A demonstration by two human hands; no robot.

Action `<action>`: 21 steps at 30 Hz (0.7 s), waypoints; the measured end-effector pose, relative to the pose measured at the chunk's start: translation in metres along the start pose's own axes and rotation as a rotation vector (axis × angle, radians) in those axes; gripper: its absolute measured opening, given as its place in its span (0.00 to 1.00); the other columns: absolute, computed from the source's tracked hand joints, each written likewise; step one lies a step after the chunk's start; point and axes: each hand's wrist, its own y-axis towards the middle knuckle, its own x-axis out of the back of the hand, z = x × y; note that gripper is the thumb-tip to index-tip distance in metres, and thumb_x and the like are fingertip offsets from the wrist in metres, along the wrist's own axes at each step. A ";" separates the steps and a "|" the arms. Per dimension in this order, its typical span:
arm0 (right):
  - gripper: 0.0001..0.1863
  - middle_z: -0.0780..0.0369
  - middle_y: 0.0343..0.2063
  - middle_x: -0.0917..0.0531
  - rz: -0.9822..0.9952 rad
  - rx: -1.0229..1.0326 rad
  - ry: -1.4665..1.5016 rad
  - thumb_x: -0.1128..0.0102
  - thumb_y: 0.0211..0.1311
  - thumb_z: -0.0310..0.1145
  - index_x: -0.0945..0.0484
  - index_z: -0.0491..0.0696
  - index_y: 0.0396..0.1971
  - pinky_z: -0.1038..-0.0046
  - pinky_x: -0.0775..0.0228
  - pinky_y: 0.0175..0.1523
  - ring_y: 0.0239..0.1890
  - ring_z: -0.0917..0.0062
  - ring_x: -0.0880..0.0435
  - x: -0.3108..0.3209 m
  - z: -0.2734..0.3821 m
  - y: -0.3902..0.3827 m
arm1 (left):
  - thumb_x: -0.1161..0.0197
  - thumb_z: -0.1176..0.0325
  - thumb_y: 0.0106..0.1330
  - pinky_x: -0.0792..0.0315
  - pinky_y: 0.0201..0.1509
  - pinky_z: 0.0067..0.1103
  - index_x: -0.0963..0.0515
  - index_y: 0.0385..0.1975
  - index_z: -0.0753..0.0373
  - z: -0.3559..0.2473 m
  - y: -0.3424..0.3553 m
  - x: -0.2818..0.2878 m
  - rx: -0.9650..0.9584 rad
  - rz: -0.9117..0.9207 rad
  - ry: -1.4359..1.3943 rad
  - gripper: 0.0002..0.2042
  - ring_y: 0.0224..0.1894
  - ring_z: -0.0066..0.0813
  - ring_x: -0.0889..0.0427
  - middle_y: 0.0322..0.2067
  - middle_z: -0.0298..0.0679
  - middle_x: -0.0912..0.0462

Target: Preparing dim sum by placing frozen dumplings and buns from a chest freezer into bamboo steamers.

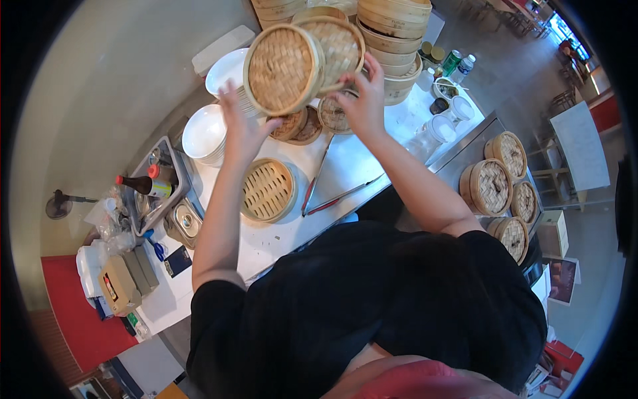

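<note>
Two round woven bamboo lids, the front one [278, 70] and the rear one [339, 46], are raised overlapping above the table's far side. My right hand [365, 103] grips the rear lid at its right edge. My left hand [242, 123] is open, fingers spread beside the front lid's lower left; whether it touches the rim is unclear. Behind and below are smaller bamboo steamers [335, 113], white plates [226, 70] and bowls [203, 133]. A slatted bamboo steamer [266, 193] sits between my forearms, with long red-handled tongs [332, 203] to its right.
Tall steamer stacks [392, 20] stand at the back, bottles [452, 63] and clear containers [438, 126] at right. More lidded steamers [492, 186] sit on a side counter. At left are a plastic bin [159, 199], metal container [187, 219], blue scissors [155, 246] and boxes [119, 282].
</note>
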 end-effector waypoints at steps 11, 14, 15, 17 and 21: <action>0.23 0.41 0.74 0.45 0.272 -0.422 -0.080 0.24 0.52 0.26 0.22 0.47 0.49 0.58 0.41 0.76 0.75 0.41 0.41 0.014 -0.053 -0.134 | 0.33 0.69 0.62 0.49 0.75 0.63 0.43 0.78 0.31 0.008 -0.048 -0.096 -0.402 0.507 0.346 0.43 0.79 0.63 0.50 0.79 0.56 0.54; 0.23 0.39 0.73 0.43 0.201 -0.439 -0.135 0.29 0.54 0.24 0.22 0.44 0.51 0.59 0.42 0.77 0.76 0.41 0.43 0.002 -0.068 -0.133 | 0.31 0.65 0.62 0.49 0.76 0.61 0.44 0.78 0.32 -0.011 -0.042 -0.102 -0.384 0.648 0.183 0.44 0.79 0.63 0.51 0.79 0.56 0.54; 0.28 0.39 0.70 0.38 0.250 -0.399 -0.222 0.35 0.53 0.21 0.27 0.41 0.57 0.56 0.43 0.76 0.75 0.41 0.41 0.001 -0.081 -0.125 | 0.28 0.61 0.61 0.50 0.76 0.61 0.48 0.79 0.31 -0.015 -0.039 -0.106 -0.360 0.683 0.153 0.47 0.80 0.63 0.51 0.79 0.57 0.54; 0.28 0.39 0.71 0.39 0.133 -0.446 -0.173 0.37 0.54 0.21 0.29 0.40 0.58 0.54 0.44 0.76 0.73 0.42 0.40 0.000 -0.077 -0.087 | 0.26 0.59 0.61 0.50 0.76 0.62 0.50 0.80 0.30 -0.015 -0.040 -0.107 -0.279 0.739 0.187 0.49 0.80 0.63 0.51 0.79 0.58 0.55; 0.35 0.38 0.71 0.41 -0.201 0.012 -0.436 0.36 0.55 0.27 0.36 0.35 0.64 0.45 0.45 0.74 0.72 0.40 0.41 0.023 -0.063 0.048 | 0.24 0.56 0.60 0.51 0.75 0.63 0.53 0.80 0.31 -0.014 -0.046 -0.114 -0.135 0.786 0.248 0.51 0.79 0.65 0.51 0.79 0.59 0.56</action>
